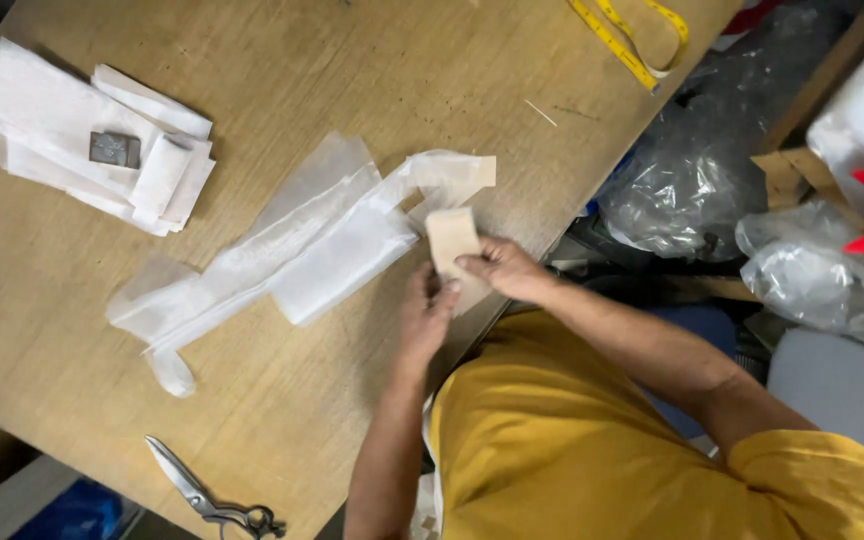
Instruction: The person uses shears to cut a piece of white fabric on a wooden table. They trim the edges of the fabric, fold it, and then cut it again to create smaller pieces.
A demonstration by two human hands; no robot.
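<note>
Beige fabric piece [451,240] pinched by left hand [426,312], right hand [503,268], wooden table [352,60]

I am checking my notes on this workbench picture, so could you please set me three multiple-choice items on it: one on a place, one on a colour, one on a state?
1. Where do the scissors lie?
A. near the bottom edge of the table
B. on the white stack
C. beside the tape measure

2. What colour is the tape measure?
A. red
B. yellow
C. blue

3. What do the left hand and right hand do?
A. rest empty
B. hold a small beige fabric piece
C. grip the scissors

Answers: 1 A, they lie at the lower left, apart from everything; 2 B, it is plainly yellow; 3 B, both hands pinch the piece.
</note>
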